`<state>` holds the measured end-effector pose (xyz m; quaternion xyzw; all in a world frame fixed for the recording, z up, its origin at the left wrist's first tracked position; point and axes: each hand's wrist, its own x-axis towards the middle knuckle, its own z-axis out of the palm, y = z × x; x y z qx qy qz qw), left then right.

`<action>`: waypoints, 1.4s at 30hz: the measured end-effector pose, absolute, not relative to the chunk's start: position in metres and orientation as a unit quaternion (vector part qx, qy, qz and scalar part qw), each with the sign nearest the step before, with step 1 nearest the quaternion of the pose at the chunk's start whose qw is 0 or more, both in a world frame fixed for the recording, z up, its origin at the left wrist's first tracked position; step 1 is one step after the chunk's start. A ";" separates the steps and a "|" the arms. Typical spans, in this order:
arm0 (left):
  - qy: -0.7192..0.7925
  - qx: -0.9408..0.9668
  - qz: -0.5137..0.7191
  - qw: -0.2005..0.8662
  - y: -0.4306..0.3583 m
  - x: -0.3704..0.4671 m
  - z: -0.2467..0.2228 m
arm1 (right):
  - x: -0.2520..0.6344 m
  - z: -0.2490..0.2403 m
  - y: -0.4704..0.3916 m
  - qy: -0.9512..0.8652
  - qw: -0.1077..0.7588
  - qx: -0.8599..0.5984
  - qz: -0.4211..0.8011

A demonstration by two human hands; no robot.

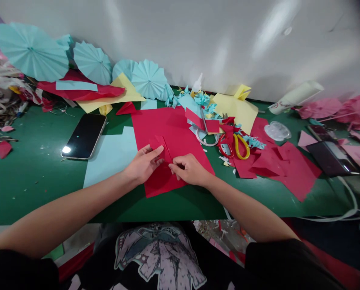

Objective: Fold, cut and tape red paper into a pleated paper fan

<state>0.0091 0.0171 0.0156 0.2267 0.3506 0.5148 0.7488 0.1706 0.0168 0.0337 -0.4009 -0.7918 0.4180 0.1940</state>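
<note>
A small folded piece of red paper (158,142) is pinched between the thumb and fingers of my left hand (146,162). My right hand (186,169) is closed just to its right, its thumb and forefinger pinched at the lower end of the folded piece's edge. Both hands are over a large red paper sheet (173,125) lying flat on the green table (34,189). A light blue sheet (110,155) lies partly under the red one. Scissors with red and yellow handles (242,147) rest right of my right hand among scraps.
A phone (84,137) lies left of the sheets. Pleated blue paper fans (149,78) stand along the wall. A tape roll (207,138), a glue bottle (198,83) and yellow paper (236,108) are behind. Red paper pieces (302,173) and a dark wallet-like object (326,157) lie right.
</note>
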 end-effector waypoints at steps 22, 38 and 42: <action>0.427 0.601 0.304 0.603 0.006 0.005 0.030 | 0.173 0.027 0.021 -0.684 0.328 -0.461 0.461; 0.468 0.767 0.153 0.412 0.011 0.001 0.036 | 0.176 0.028 0.028 -0.690 0.346 -0.463 0.437; 0.469 0.798 0.152 0.347 0.015 -0.002 0.035 | 0.178 0.028 0.029 -0.672 0.374 -0.489 0.411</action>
